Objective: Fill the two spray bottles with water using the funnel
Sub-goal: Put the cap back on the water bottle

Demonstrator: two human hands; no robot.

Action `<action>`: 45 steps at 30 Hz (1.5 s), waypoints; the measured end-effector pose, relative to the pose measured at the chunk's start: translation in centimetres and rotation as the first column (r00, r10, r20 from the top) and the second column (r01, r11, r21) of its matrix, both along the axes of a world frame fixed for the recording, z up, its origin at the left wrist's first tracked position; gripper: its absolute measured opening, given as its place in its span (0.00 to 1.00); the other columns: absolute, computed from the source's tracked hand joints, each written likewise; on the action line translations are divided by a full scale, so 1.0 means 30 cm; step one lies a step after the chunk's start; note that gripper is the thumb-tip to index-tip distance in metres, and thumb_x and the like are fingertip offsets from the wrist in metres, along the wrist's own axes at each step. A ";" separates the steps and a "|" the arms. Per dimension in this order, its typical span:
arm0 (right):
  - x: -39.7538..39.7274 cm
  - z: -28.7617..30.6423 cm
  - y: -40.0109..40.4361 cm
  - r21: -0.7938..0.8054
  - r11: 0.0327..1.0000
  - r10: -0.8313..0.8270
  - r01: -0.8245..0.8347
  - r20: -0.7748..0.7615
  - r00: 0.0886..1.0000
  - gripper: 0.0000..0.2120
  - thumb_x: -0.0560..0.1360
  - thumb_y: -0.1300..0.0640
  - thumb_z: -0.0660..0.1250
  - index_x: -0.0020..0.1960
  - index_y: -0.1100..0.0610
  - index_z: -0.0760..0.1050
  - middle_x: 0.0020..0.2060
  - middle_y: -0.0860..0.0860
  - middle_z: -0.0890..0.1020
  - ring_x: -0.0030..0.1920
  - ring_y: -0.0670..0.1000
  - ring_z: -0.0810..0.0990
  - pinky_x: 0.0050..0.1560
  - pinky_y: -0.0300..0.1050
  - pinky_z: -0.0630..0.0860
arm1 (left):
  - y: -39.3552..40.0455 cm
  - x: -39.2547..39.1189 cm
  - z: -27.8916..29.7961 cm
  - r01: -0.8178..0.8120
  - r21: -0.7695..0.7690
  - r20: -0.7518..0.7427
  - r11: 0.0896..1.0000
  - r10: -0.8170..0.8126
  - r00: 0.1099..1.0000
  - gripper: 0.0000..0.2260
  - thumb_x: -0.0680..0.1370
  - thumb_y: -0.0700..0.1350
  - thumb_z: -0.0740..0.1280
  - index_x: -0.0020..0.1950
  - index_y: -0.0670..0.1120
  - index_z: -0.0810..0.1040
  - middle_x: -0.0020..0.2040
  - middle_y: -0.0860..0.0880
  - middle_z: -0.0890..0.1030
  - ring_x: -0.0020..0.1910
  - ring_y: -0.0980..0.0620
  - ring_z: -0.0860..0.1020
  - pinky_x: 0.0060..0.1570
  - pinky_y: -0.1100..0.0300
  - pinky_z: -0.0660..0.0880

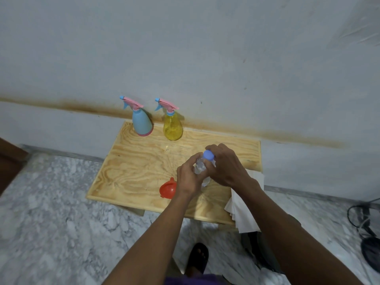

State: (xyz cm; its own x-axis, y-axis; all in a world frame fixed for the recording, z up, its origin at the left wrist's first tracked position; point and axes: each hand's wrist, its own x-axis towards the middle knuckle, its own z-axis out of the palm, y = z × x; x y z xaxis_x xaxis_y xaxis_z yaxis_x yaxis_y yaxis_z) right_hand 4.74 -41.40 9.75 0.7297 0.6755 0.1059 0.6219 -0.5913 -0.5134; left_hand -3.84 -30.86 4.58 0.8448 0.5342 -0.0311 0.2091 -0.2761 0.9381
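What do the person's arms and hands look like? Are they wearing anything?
Both arms are bare from the hands back to the picture's lower edge: no sleeves, gloves, watch or bracelets. The left hand and right hand show no rings. Each has ordinary fingers and a long straight forearm.

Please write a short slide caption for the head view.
Left hand holds the water bottle, right hand grips its blue cap; funnel beside.
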 end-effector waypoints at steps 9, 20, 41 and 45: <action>-0.005 0.003 -0.024 0.051 0.996 -0.075 0.077 -0.033 0.997 0.19 0.73 0.50 0.69 0.62 0.53 0.77 0.45 0.50 0.80 0.47 0.55 0.80 0.48 0.51 0.77 | 0.006 0.007 -0.022 0.002 -0.001 -0.031 1.000 -0.002 1.000 0.24 0.70 0.52 0.74 0.66 0.50 0.78 0.54 0.52 0.84 0.52 0.58 0.81 0.53 0.59 0.78; -0.007 -0.048 -0.033 0.269 0.940 -0.167 0.211 -0.180 0.969 0.10 0.71 0.48 0.75 0.50 0.50 0.82 0.36 0.42 0.72 0.34 0.39 0.70 0.37 0.42 0.70 | -0.002 0.005 -0.022 0.001 0.001 -0.037 1.000 -0.001 0.999 0.27 0.69 0.50 0.75 0.68 0.50 0.77 0.58 0.53 0.83 0.54 0.58 0.81 0.50 0.73 0.75; -0.072 -0.162 -0.013 0.423 0.841 -0.257 0.337 -0.236 0.937 0.17 0.71 0.52 0.77 0.57 0.51 0.78 0.52 0.41 0.77 0.52 0.46 0.75 0.54 0.44 0.70 | 0.101 -0.088 -0.045 0.035 0.089 -0.150 0.995 -0.022 0.988 0.29 0.72 0.44 0.75 0.72 0.53 0.72 0.66 0.57 0.77 0.64 0.63 0.74 0.59 0.68 0.73; -0.105 -0.191 0.005 0.453 0.785 -0.338 0.423 -0.260 0.905 0.17 0.72 0.53 0.77 0.58 0.52 0.78 0.52 0.39 0.75 0.54 0.45 0.75 0.53 0.42 0.72 | 0.198 -0.190 -0.108 -0.308 0.129 -0.255 0.943 0.332 0.908 0.22 0.75 0.52 0.73 0.67 0.51 0.75 0.63 0.51 0.80 0.62 0.54 0.77 0.60 0.54 0.76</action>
